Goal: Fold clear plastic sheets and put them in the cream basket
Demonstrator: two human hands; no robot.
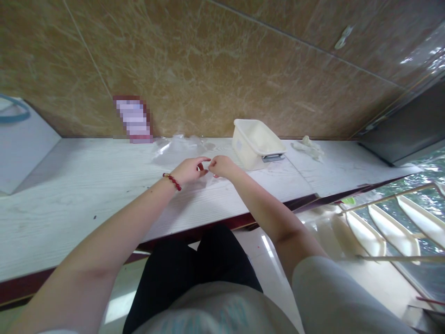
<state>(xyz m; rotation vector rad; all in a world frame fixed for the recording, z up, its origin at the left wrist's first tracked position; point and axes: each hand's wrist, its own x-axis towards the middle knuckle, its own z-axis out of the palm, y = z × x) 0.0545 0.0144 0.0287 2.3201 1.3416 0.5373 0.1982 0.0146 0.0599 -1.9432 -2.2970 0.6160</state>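
– Where are we looking?
– Along a pale, wood-grained counter (104,178) that meets a marbled brown wall (208,69). Our two hands come together over its middle.

– How do our fingers stand?
– On the left hand (189,170), thumb and forefinger curve with a narrow gap between them. On the right hand (223,166), the fingers are bunched closely, as if pinching. Something thin and clear may lie at the tips, but we cannot tell what, or whether either hand truly grips it.

– Why so near each other?
– Probably because small, flimsy stuff needs both sets of fingertips at once.

– And the things around us?
– Clear plastic sheeting (179,146) lies crumpled just beyond our left hand, near the wall, perhaps pushed back to free the working spot. The cream bin (242,149) stands upright beyond our right hand, open top up, presumably for easy reach. A whitish crumpled item (309,148) lies farther right, seemingly out of our way.
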